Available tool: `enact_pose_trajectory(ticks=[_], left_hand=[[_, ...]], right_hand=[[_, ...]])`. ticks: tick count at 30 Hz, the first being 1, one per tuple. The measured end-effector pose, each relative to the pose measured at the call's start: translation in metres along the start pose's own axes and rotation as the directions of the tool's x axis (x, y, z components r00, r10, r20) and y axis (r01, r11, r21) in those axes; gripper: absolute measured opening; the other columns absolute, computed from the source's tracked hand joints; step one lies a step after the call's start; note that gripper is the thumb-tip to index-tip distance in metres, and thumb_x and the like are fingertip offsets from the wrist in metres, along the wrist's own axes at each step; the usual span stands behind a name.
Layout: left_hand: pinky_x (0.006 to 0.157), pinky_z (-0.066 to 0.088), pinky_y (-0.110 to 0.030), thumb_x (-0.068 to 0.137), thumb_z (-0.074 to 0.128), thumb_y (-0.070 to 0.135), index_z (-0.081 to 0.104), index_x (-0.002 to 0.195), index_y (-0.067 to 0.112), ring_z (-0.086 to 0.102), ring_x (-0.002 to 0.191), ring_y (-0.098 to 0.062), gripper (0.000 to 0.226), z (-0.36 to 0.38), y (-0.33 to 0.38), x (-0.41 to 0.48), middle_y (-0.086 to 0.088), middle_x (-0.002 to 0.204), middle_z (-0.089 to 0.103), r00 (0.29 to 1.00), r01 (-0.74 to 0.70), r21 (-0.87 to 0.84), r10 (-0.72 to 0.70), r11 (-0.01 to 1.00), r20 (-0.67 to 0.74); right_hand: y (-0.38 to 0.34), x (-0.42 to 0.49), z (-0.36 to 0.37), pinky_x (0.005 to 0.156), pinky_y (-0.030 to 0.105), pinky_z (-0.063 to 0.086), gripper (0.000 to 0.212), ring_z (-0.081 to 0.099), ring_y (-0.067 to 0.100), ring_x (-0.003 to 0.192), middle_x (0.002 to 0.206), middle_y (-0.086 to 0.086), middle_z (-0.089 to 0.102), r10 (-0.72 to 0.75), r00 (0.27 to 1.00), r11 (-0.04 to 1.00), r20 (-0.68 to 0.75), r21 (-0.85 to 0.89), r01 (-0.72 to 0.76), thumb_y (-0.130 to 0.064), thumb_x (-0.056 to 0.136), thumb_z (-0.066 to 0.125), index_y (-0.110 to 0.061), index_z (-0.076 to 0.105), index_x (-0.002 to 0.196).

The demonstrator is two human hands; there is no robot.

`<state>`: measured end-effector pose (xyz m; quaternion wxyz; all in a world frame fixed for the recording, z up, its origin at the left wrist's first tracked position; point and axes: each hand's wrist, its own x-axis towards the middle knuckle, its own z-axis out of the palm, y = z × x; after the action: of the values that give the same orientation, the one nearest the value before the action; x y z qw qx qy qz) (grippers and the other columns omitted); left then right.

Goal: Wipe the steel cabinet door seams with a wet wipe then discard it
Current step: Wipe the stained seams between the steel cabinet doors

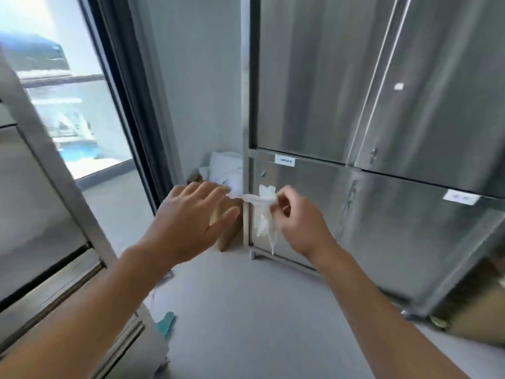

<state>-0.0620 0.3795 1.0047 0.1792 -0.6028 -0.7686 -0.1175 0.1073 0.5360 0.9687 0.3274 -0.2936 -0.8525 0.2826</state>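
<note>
1. Wet wipe (263, 212) — white and crumpled, held in the air before the lower left corner of the steel cabinet (410, 228), with a thin tail trailing down. It appears clear of the metal.
2. Right hand (297, 225): thumb and curled fingertips pinch the wipe's upper edge.
3. Left hand (188, 222): fingers straight and spread, gripping nothing. The fingertips reach the wipe's left corner, but contact cannot be confirmed.
4. Step in hand, as judged: readying the wipe. It is best folded into a firm pad over one fingertip, pressed into the door seam (300, 157) across the cabinet's front, drawn along in one direction, then turned to a clean face.
5. Cardboard box (226, 231), on the floor just left of the cabinet, holds bunched white material (226, 168) — liner or rags, unclear. It is a likely discard point.
</note>
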Motion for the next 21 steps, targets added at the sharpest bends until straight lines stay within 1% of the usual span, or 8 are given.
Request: enact_pose_trajectory(ticks=[3,5,9,12,15,18,21], left_hand=[[0.096,0.047,-0.045,0.101,0.009,0.068,0.061,0.128,0.019,0.064,0.113,-0.027,0.076,0.016,0.049,0.056,0.0,0.128,0.067,0.991,-0.13,-0.031,0.131,0.991,0.019],[0.096,0.046,-0.044,0.1,0.012,0.068,0.061,0.128,0.018,0.064,0.112,-0.027,0.076,0.026,0.079,0.091,-0.001,0.127,0.067,0.983,-0.185,-0.05,0.185,0.982,0.003],[0.099,0.044,-0.043,0.1,0.016,0.066,0.058,0.132,0.019,0.06,0.119,-0.024,0.071,0.045,0.123,0.145,0.002,0.133,0.064,0.971,-0.237,-0.066,0.238,0.969,0.009],[0.097,0.045,-0.041,0.1,0.015,0.067,0.057,0.132,0.021,0.059,0.119,-0.021,0.07,0.062,0.141,0.174,0.004,0.134,0.063,0.968,-0.25,-0.07,0.252,0.966,0.019],[0.095,0.044,-0.039,0.1,0.015,0.067,0.056,0.131,0.022,0.059,0.117,-0.02,0.068,0.082,0.155,0.205,0.006,0.132,0.063,0.969,-0.244,-0.086,0.247,0.966,0.016],[0.099,0.044,-0.039,0.1,0.016,0.066,0.055,0.133,0.022,0.058,0.118,-0.019,0.067,0.1,0.161,0.234,0.006,0.131,0.063,0.964,-0.259,-0.083,0.262,0.962,0.036],[0.097,0.044,-0.038,0.101,0.016,0.066,0.056,0.131,0.022,0.06,0.112,-0.02,0.067,0.122,0.16,0.269,0.006,0.127,0.064,0.955,-0.289,-0.064,0.293,0.955,0.051]], right_hand=[[0.04,0.002,-0.054,0.063,0.038,0.047,0.018,0.055,0.019,0.063,0.071,-0.004,0.064,0.089,0.989,0.996,-0.118,-0.011,-0.091,-0.034,0.097,0.055,-0.024,0.047,0.084],[0.067,0.006,-0.087,0.063,0.037,0.047,0.016,0.056,0.015,0.062,0.072,-0.006,0.065,0.132,0.976,0.99,-0.174,-0.018,-0.137,-0.033,0.096,0.055,-0.025,0.048,0.084],[0.113,0.023,-0.139,0.064,0.032,0.048,0.012,0.059,0.012,0.068,0.076,-0.008,0.065,0.177,0.952,0.981,-0.248,-0.032,-0.191,-0.031,0.096,0.055,-0.026,0.051,0.086],[0.143,0.038,-0.158,0.066,0.031,0.049,0.011,0.061,0.012,0.072,0.079,-0.009,0.066,0.209,0.943,0.975,-0.26,-0.017,-0.221,-0.031,0.094,0.057,-0.024,0.054,0.086],[0.173,0.059,-0.172,0.063,0.032,0.047,0.014,0.058,0.011,0.068,0.076,-0.009,0.065,0.214,0.943,0.976,-0.254,0.009,-0.219,-0.029,0.093,0.058,-0.025,0.052,0.081],[0.197,0.08,-0.18,0.064,0.032,0.046,0.014,0.057,0.012,0.068,0.076,-0.009,0.065,0.222,0.939,0.974,-0.261,0.023,-0.223,-0.028,0.092,0.059,-0.026,0.052,0.081],[0.22,0.103,-0.18,0.062,0.031,0.045,0.014,0.055,0.012,0.065,0.074,-0.008,0.063,0.242,0.932,0.969,-0.271,0.025,-0.245,-0.027,0.092,0.059,-0.025,0.051,0.081]])
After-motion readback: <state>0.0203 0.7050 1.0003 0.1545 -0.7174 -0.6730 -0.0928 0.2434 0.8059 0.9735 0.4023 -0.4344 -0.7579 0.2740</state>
